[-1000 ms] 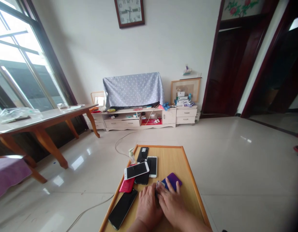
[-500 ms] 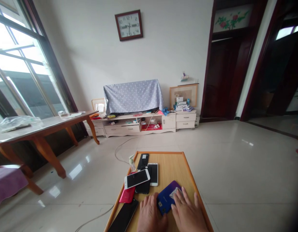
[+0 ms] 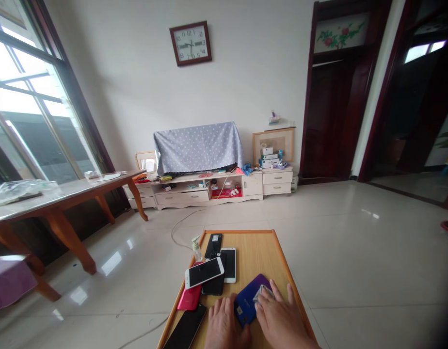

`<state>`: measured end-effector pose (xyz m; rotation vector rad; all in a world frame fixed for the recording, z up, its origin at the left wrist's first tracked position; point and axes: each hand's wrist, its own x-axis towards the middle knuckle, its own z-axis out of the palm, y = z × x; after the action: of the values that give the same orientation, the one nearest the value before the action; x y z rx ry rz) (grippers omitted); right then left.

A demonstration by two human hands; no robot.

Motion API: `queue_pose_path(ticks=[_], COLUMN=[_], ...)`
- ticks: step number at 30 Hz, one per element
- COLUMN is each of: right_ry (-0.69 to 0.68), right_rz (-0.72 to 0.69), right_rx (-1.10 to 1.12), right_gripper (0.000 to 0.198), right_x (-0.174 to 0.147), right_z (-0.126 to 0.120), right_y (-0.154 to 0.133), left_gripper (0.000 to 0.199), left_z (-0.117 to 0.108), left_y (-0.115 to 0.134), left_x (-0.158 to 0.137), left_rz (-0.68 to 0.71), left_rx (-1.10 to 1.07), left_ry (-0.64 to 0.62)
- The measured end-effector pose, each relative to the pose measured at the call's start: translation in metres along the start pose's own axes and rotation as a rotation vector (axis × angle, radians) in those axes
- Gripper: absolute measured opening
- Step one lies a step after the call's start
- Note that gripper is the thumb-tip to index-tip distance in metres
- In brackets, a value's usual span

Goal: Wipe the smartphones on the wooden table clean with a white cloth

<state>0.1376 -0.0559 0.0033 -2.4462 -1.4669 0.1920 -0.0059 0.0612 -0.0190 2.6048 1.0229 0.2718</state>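
Note:
A blue-purple phone [image 3: 248, 299] lies back side up near the front of the small wooden table. My left hand [image 3: 224, 324] is at its left and lower edge, fingers curled and thumb against the phone, steadying it. My right hand [image 3: 280, 315] presses a small whitish cloth [image 3: 262, 293] onto the phone's back, with some fingers stretched out beyond it. Left of my hands lie a black phone [image 3: 185, 327], a red phone [image 3: 189, 298] and a white phone [image 3: 204, 273] resting across others. A second white phone [image 3: 230, 265] and a dark phone [image 3: 214, 245] lie further back.
A pump bottle [image 3: 197, 249] stands at the table's left rim. The wooden table [image 3: 255, 247] has a raised orange edge. Beyond are a long cabinet [image 3: 187, 196] with a cloth-covered object, a larger table [image 3: 82, 186] at left, and a cable [image 3: 180, 223] on the floor.
My right hand has shifted slightly left and down with the cloth on the blue phone. The left hand stays at the phone's edge. The camera view has moved a little.

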Motion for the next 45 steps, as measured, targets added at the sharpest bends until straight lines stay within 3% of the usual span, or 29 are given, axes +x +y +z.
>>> queue_pose_path(ticks=[6, 11, 13, 20, 26, 31, 34, 40, 45], right_ry=[-0.061, 0.013, 0.021, -0.039, -0.01, -0.043, -0.053, -0.074, -0.056], right_rz=[-0.169, 0.029, 0.046, -0.154, 0.061, -0.058, -0.099, 0.165, 0.143], right_rx=[0.147, 0.0, -0.037, 0.093, -0.044, 0.007, 0.042, -0.017, -0.062], right_gripper=[0.048, 0.054, 0.055, 0.051, 0.055, 0.055, 0.054, 0.056, 0.06], right_x=[-0.002, 0.016, 0.011, 0.0, 0.014, -0.003, 0.006, 0.04, 0.007], right_z=[0.011, 0.003, 0.001, 0.015, 0.007, 0.013, 0.016, 0.007, 0.009], right_y=[-0.018, -0.003, 0.002, -0.014, 0.003, 0.0, -0.006, 0.022, 0.026], left_gripper=[0.06, 0.064, 0.064, 0.056, 0.061, 0.056, 0.055, 0.06, 0.059], left_z=[0.001, 0.0, 0.001, 0.002, -0.001, -0.002, 0.0, 0.002, 0.003], left_y=[-0.002, 0.001, 0.0, -0.002, 0.003, 0.003, 0.003, 0.003, 0.001], left_x=[-0.001, -0.003, -0.003, -0.003, -0.004, -0.002, -0.001, 0.0, 0.0], left_rz=[0.019, 0.034, 0.033, 0.043, 0.041, 0.063, 0.075, 0.058, 0.068], left_rx=[-0.016, -0.032, -0.03, -0.066, -0.07, -0.076, -0.08, -0.066, -0.078], left_ry=[-0.013, 0.048, 0.058, 0.065, 0.072, 0.058, 0.053, 0.05, 0.066])
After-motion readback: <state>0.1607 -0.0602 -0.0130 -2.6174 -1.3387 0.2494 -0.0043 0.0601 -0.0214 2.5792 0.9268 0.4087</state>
